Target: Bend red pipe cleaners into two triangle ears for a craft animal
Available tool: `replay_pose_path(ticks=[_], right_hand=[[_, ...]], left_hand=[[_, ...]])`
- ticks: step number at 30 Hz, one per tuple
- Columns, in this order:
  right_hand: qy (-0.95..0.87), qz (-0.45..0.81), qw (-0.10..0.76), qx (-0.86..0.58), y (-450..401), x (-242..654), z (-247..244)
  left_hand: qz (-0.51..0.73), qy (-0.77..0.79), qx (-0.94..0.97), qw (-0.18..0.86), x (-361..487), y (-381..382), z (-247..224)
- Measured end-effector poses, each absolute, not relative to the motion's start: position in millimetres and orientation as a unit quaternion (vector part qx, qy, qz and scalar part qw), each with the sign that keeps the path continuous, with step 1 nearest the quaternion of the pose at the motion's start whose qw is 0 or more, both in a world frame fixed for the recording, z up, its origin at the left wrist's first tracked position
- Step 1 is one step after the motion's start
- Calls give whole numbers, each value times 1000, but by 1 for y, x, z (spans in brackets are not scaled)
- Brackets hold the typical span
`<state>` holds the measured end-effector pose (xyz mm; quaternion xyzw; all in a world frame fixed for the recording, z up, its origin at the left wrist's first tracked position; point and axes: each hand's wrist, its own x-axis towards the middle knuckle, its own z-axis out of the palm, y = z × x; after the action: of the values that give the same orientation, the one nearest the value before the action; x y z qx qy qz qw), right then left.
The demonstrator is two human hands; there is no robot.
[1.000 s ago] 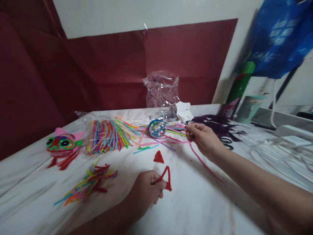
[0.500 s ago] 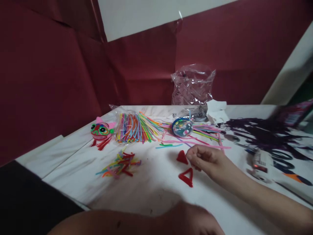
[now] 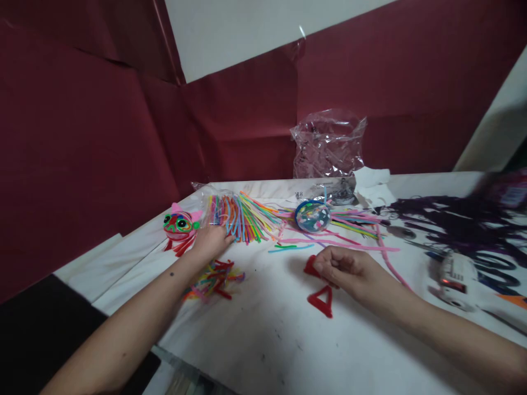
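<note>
My left hand (image 3: pixel 212 241) reaches across to the left, over the near edge of a clear bag of colourful pipe cleaners (image 3: pixel 247 219). Its fingertips are partly hidden, so I cannot tell whether they grip any. My right hand (image 3: pixel 341 267) is closed in a pinch at a small red pipe-cleaner triangle (image 3: pixel 310 265), covering its right side. Just below lies a second red triangle (image 3: pixel 321 302) with an open middle. Short cut pipe-cleaner pieces (image 3: pixel 220 280) are heaped beneath my left wrist.
A decorated mask-like face (image 3: pixel 179 225) with pink ears sits at the left. Behind my right hand are a clear round container (image 3: pixel 313 216) and long pink pipe cleaners. A crumpled plastic bag (image 3: pixel 327 145) stands at the back. Dark purple strands (image 3: pixel 436 219) and a white bird-like shape (image 3: pixel 457 280) lie right.
My left arm has swung up from the near edge to the bag of pipe cleaners. My right hand now covers more of the small red triangle. The view has shifted slightly.
</note>
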<state>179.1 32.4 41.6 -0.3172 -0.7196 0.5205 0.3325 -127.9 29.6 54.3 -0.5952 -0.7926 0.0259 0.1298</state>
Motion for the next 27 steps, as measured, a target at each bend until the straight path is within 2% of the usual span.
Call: replay_pose_path(ticks=[7, 22, 27], right_hand=[[-712, 517, 345, -326, 32, 187, 37], [-713, 534, 321, -322, 20, 192, 24], [-736, 518, 300, -318, 15, 203, 15]], left_hand=[[49, -807, -575, 127, -125, 37, 40], [70, -788, -602, 106, -122, 42, 50], [69, -775, -621, 93, -102, 6, 65]])
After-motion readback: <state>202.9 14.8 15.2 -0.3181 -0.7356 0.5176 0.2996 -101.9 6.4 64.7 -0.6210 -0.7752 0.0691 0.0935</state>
